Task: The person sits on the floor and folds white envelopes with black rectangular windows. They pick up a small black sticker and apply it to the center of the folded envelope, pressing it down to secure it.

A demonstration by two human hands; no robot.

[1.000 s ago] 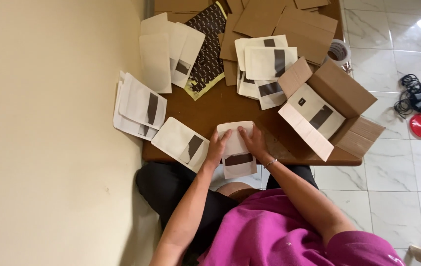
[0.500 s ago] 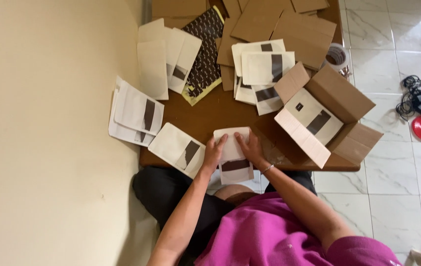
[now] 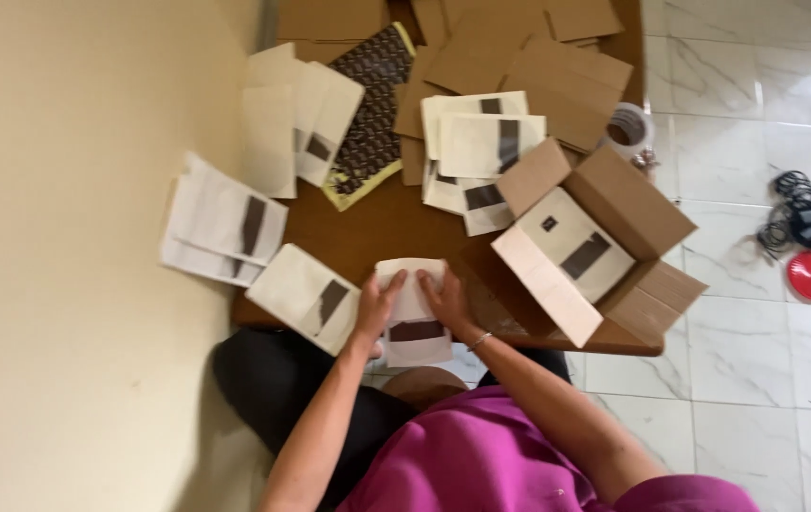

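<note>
Down at the near edge of the brown surface (image 3: pixel 396 223), white packets (image 3: pixel 225 218) with dark strips lie leftmost. Next, the left hand (image 3: pixel 377 305) and right hand (image 3: pixel 445 300) press flat on a white envelope (image 3: pixel 415 327) with a dark band. Rightward, an open cardboard box (image 3: pixel 614 237) stands close by the right hand.

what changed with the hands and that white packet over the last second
Very little. Both hands, left hand and right hand, remain pressed on the white packet at the table's near edge; nothing was let go or picked up. The open cardboard box and the other packets stayed put.
</note>
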